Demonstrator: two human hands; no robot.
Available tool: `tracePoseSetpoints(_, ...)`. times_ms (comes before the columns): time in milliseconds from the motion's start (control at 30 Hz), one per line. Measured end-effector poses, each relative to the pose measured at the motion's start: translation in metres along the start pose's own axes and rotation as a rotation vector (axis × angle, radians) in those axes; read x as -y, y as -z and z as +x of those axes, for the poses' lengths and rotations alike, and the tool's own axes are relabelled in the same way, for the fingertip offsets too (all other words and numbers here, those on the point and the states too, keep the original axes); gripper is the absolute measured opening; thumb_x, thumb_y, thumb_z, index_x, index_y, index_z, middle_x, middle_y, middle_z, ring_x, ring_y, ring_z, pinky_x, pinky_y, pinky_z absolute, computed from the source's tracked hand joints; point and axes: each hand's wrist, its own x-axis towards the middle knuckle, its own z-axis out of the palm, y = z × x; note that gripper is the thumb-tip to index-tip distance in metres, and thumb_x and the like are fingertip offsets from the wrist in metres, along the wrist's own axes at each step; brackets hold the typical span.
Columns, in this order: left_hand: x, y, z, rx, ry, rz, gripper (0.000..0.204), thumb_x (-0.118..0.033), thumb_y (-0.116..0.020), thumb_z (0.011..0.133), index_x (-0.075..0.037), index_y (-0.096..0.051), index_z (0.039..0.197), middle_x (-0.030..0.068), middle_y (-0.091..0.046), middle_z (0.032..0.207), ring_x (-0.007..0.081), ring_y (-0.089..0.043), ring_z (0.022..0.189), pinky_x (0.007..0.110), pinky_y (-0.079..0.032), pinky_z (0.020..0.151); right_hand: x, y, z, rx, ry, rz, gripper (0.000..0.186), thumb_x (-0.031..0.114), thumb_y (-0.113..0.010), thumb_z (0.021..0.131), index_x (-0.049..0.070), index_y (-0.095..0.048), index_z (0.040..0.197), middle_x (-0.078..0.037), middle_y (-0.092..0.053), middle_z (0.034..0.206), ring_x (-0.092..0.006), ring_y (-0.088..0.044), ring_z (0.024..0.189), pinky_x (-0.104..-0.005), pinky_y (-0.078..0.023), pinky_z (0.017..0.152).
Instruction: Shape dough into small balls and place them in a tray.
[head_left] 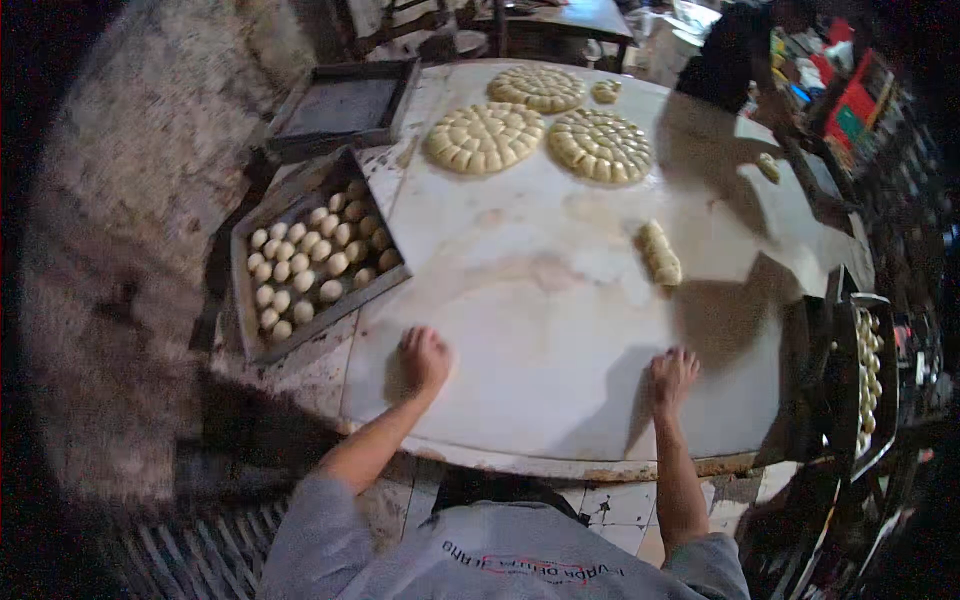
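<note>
My left hand (427,357) rests on the pale tabletop with its fingers curled under, close to the near corner of a tray of dough balls. Curled the same way, my right hand (674,378) presses on the table near its front edge. Whatever lies under either palm is hidden. Beyond the right hand sits a short row of joined dough pieces (660,254). Three round slabs of dough, scored into many pieces, lie at the far side: a left one (486,138), a right one (600,146) and a back one (537,89).
The dark tray of round dough balls (322,318) stands tilted at the table's left. Behind it is another dark tray (340,107). Small dough scraps (606,92) lie at the back. On the right, a tray (868,380) holds more balls. A dark-clothed person (735,50) is at the back right.
</note>
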Motion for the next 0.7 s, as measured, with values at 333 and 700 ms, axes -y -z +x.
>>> tracePoseSetpoints(333,-0.022,0.033,-0.074,0.149,-0.145,-0.211,0.006,-0.007,-0.063,0.064,-0.006,-0.057,0.063,0.0087,-0.055,0.076,0.0298,-0.051,0.078,0.043,-0.042,0.071,0.038,-0.007,-0.067,0.078,0.333,0.012,0.019,0.015,-0.056,0.075,0.001,-0.058,0.088,-0.018,-0.055,0.094,-0.0340,-0.048,0.092,-0.0444,-0.039,0.078)
tracePoseSetpoints(700,0.019,0.022,-0.030,0.423,-0.032,0.066,0.021,-0.010,-0.060,0.066,-0.004,-0.058,0.086,0.0123,-0.054,0.087,0.0297,-0.051,0.090,0.042,-0.042,0.080,-0.022,-0.056,-0.038,0.176,0.036,-0.258,0.034,0.033,-0.054,0.078,0.005,-0.058,0.097,-0.014,-0.055,0.104,-0.0332,-0.048,0.101,-0.0519,-0.031,0.091)
